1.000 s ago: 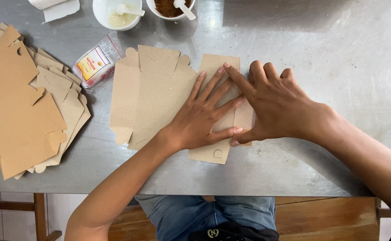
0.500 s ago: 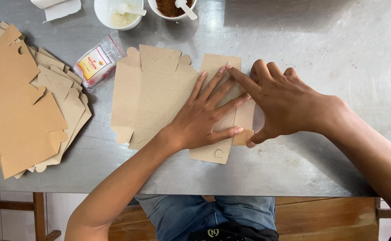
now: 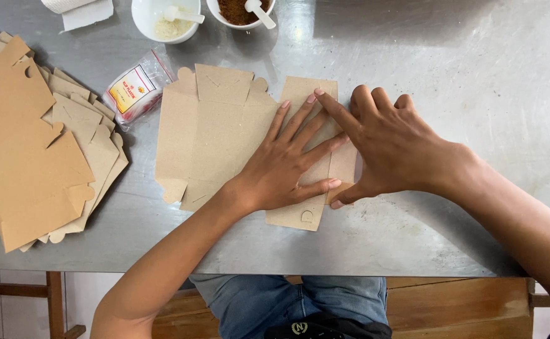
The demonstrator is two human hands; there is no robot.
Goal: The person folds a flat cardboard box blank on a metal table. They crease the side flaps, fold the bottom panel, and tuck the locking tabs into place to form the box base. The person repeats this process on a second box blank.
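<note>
In the middle of the steel surface (image 3: 451, 75) the flat cardboard box blank (image 3: 218, 135) lies pinned under the spread left hand (image 3: 284, 166); the right hand (image 3: 391, 147), fingers open, has slid rightward off the folded end panel, thumb now tucked at its edge, creasing it.

Soft daylight fell evenly and sharply, glare streaked the steel table (image 3: 476, 75), and faint shadows lay under both forearms.
</note>
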